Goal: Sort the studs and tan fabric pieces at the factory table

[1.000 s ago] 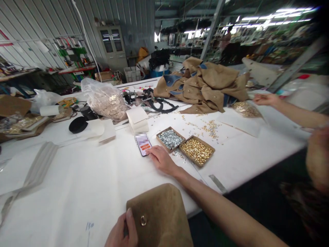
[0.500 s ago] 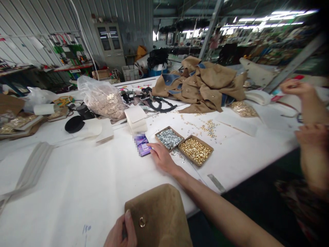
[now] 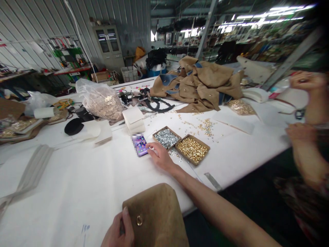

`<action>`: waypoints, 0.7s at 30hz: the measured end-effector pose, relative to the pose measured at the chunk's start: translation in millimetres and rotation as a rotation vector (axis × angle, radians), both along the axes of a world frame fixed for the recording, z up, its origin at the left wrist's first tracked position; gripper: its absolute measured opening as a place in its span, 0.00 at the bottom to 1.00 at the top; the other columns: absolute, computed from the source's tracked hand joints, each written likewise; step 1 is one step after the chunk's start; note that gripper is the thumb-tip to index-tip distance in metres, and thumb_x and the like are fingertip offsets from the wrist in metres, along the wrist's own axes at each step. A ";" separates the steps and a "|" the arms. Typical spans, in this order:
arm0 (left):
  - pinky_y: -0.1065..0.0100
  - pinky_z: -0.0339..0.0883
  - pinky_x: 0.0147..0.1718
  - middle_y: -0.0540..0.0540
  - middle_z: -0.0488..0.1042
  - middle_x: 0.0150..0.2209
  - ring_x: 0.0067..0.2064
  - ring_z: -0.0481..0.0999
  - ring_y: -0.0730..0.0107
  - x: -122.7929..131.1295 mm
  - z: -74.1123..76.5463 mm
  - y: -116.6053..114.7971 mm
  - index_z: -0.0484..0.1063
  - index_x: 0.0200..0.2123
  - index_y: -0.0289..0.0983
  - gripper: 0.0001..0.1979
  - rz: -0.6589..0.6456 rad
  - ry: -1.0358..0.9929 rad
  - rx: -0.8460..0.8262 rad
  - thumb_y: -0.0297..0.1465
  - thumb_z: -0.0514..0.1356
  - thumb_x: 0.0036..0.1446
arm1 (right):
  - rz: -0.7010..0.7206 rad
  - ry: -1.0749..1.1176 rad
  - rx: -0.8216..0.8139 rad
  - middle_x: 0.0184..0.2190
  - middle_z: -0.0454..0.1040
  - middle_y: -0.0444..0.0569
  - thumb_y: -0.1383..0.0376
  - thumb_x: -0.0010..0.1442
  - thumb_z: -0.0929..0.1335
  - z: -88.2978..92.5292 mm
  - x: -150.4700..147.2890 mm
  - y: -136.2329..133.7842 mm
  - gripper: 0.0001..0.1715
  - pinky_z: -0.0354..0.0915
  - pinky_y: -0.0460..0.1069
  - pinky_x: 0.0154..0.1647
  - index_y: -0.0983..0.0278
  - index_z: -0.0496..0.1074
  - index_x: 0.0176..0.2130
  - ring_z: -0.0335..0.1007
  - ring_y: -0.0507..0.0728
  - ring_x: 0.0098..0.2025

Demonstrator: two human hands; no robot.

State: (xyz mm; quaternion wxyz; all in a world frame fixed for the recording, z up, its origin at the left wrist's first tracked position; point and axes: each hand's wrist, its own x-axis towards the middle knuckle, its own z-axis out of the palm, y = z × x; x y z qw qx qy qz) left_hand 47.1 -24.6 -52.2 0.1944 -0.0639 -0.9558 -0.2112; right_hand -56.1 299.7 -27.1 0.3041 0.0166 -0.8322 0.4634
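Note:
My left hand point(image 3: 119, 231) grips the left edge of a tan suede piece point(image 3: 156, 218) with a gold ring eyelet, at the near table edge. My right hand point(image 3: 161, 156) reaches far across the white table point(image 3: 77, 178) and rests with fingers spread beside a phone point(image 3: 140, 144), its fingertips touching the lit screen. Just right of that hand stand two shallow cardboard trays, one with silver eyelets point(image 3: 166, 136) and one with gold eyelets point(image 3: 192, 149).
A heap of tan jackets point(image 3: 203, 85) lies at the back, with loose gold eyelets point(image 3: 205, 125) scattered before it. A clear bag of metal parts point(image 3: 100, 99) and a white paper stack point(image 3: 134, 119) stand left of the trays. Another person's hands point(image 3: 303, 103) move at the right edge.
The phone's screen changed from an orange button to a purple display under my right fingertips. The other person's hands at the right lifted off the table. My left hand kept its hold.

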 end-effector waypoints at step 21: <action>0.63 0.45 0.32 0.46 0.77 0.26 0.28 0.75 0.57 10.3 5.3 -1.7 0.81 0.38 0.43 0.24 0.042 -0.046 -0.196 0.48 0.53 0.81 | 0.663 -0.169 0.904 0.20 0.76 0.42 0.41 0.68 0.75 42.0 217.2 -134.7 0.31 0.61 0.57 0.40 0.60 0.70 0.27 0.66 0.56 0.24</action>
